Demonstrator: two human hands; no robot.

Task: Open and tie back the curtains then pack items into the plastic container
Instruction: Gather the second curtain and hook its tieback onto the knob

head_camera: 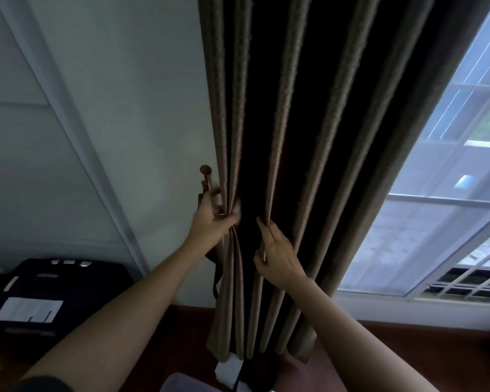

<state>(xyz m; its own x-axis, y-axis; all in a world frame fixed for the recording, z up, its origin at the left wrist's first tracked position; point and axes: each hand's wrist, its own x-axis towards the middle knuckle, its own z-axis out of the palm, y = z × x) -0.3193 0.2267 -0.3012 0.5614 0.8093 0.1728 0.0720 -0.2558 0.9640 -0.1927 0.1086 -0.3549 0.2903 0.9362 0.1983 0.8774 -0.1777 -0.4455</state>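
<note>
The dark brown curtain (294, 137) hangs gathered in folds between a white wall (125, 108) and a bright window (436, 222), its hem reaching the reddish-brown floor (408, 349). The left hand (210, 222) has its fingers curled round the curtain's left folds, just below a wooden wall knob (205, 169). The right hand (277, 258) pinches a middle fold. A translucent plastic container (187, 383) shows partly on the floor below the hem; a dark bag (54, 278) sits by the wall.
</note>
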